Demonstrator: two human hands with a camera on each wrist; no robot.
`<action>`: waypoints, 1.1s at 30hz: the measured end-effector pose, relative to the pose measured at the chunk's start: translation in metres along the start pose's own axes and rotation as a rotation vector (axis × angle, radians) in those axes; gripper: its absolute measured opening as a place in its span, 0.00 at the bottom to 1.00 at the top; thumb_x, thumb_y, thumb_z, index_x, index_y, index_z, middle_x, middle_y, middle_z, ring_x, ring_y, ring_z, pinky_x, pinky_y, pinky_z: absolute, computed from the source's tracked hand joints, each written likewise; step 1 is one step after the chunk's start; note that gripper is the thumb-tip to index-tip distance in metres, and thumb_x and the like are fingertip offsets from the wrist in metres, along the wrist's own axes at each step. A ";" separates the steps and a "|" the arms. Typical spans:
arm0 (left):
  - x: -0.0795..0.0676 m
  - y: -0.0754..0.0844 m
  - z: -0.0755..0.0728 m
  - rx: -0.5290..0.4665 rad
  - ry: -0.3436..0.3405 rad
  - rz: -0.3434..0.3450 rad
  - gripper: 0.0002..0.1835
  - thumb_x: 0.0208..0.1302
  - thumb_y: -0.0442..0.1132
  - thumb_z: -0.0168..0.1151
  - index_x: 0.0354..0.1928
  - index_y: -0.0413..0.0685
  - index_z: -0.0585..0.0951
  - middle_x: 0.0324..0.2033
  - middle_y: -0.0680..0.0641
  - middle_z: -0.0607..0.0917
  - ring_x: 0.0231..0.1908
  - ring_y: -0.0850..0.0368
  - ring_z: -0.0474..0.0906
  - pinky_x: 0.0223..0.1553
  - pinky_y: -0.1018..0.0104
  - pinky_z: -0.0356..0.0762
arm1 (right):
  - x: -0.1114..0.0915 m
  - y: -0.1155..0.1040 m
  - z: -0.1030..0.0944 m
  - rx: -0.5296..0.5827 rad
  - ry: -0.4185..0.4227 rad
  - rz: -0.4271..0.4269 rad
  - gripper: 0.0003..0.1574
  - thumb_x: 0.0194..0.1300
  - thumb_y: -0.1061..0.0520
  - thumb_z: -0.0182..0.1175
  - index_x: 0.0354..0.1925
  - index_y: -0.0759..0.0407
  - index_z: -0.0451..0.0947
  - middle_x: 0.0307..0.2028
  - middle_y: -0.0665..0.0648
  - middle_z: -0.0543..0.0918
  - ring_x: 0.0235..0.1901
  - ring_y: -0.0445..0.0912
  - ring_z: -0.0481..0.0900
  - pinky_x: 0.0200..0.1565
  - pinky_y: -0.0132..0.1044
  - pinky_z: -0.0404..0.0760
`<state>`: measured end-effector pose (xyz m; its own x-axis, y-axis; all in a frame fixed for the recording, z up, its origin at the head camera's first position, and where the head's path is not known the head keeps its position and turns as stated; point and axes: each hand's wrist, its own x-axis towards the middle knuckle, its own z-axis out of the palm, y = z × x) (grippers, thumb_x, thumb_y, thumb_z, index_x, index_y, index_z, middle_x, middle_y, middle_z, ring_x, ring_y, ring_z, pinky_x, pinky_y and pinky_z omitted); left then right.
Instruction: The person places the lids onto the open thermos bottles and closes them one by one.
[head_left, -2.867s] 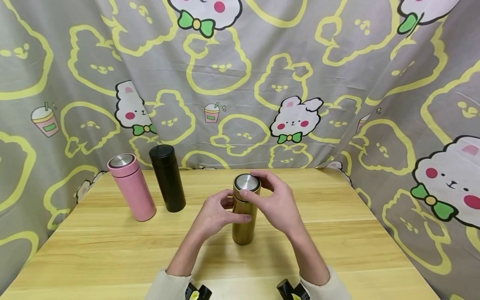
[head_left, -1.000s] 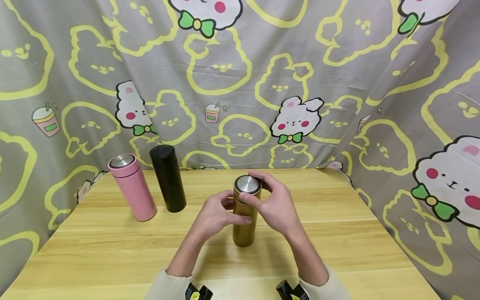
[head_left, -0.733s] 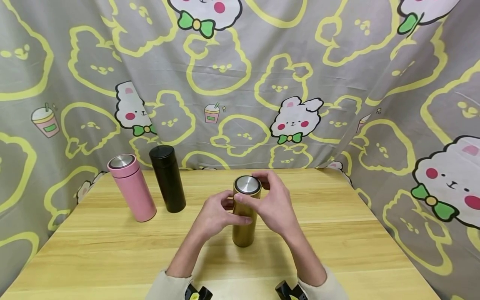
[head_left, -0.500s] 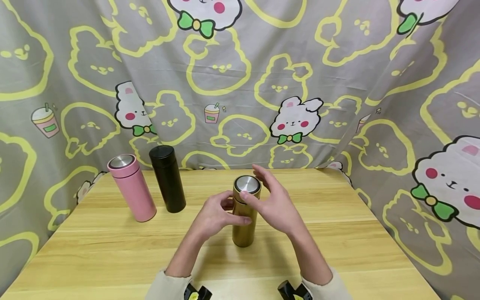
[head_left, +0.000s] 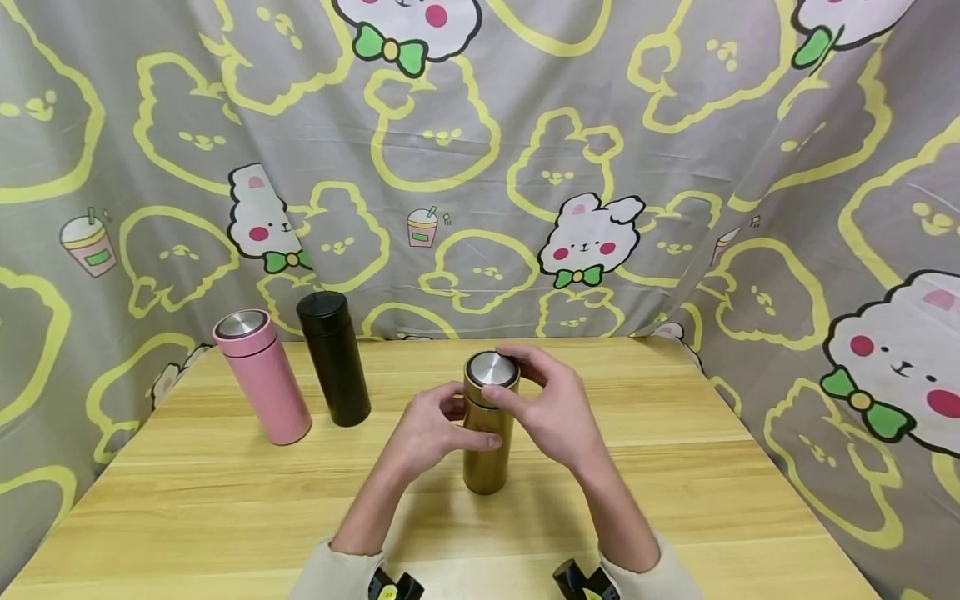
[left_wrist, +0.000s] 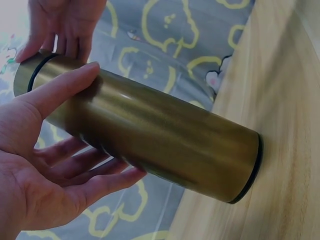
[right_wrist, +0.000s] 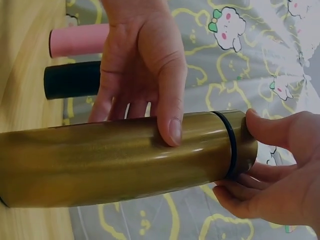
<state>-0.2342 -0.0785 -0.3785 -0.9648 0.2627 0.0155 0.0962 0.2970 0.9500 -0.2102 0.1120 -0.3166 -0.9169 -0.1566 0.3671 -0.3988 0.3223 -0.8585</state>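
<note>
A gold thermos (head_left: 486,454) stands upright on the wooden table, in front of the person. Its lid (head_left: 492,372) has a brushed silver top, and a dark ring shows below the lid in both wrist views. My left hand (head_left: 427,429) grips the body from the left, thumb across the front and fingers around the far side. With thumb and fingers, my right hand (head_left: 551,408) pinches the lid from the right. The right wrist view shows the right thumb and fingers (right_wrist: 280,170) on opposite sides of the lid.
To the left on the table (head_left: 225,517) stand a pink thermos (head_left: 266,379) and a black thermos (head_left: 335,362), side by side. A grey patterned curtain (head_left: 480,167) hangs behind the table and along its sides.
The right hand's fingers loosened and lifted off the far side of the lid half a second ago, and now they are back around it. The left hand and thermos stayed in place.
</note>
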 end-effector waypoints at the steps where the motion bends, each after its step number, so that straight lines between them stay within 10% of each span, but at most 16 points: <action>1: 0.000 0.000 0.000 -0.002 0.003 -0.003 0.33 0.40 0.53 0.86 0.52 0.63 0.83 0.48 0.53 0.88 0.52 0.54 0.83 0.55 0.51 0.80 | -0.001 -0.001 0.001 -0.017 0.027 0.009 0.32 0.56 0.54 0.78 0.59 0.54 0.80 0.54 0.52 0.85 0.57 0.48 0.82 0.64 0.50 0.76; 9: 0.001 -0.001 -0.001 -0.010 -0.005 0.007 0.32 0.40 0.54 0.86 0.52 0.64 0.83 0.48 0.54 0.88 0.52 0.54 0.84 0.55 0.51 0.81 | 0.000 -0.003 0.005 -0.095 0.084 0.060 0.37 0.49 0.46 0.82 0.54 0.50 0.77 0.50 0.48 0.83 0.54 0.46 0.79 0.61 0.49 0.75; 21: 0.001 0.000 -0.001 0.023 -0.017 0.024 0.30 0.42 0.53 0.85 0.50 0.63 0.83 0.47 0.54 0.88 0.50 0.55 0.83 0.54 0.52 0.80 | 0.008 0.008 -0.011 0.211 -0.260 0.005 0.35 0.72 0.57 0.62 0.73 0.57 0.65 0.70 0.61 0.70 0.68 0.54 0.72 0.65 0.39 0.74; 33: 0.000 -0.001 0.001 -0.009 0.002 -0.010 0.34 0.40 0.52 0.86 0.53 0.63 0.83 0.49 0.53 0.87 0.54 0.53 0.83 0.56 0.49 0.80 | 0.009 0.010 -0.007 0.111 -0.095 0.057 0.33 0.58 0.54 0.76 0.61 0.51 0.79 0.56 0.54 0.83 0.60 0.51 0.80 0.59 0.48 0.80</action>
<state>-0.2346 -0.0780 -0.3793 -0.9662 0.2578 0.0068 0.0843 0.2908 0.9531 -0.2221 0.1205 -0.3193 -0.9302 -0.2300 0.2862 -0.3375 0.2284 -0.9132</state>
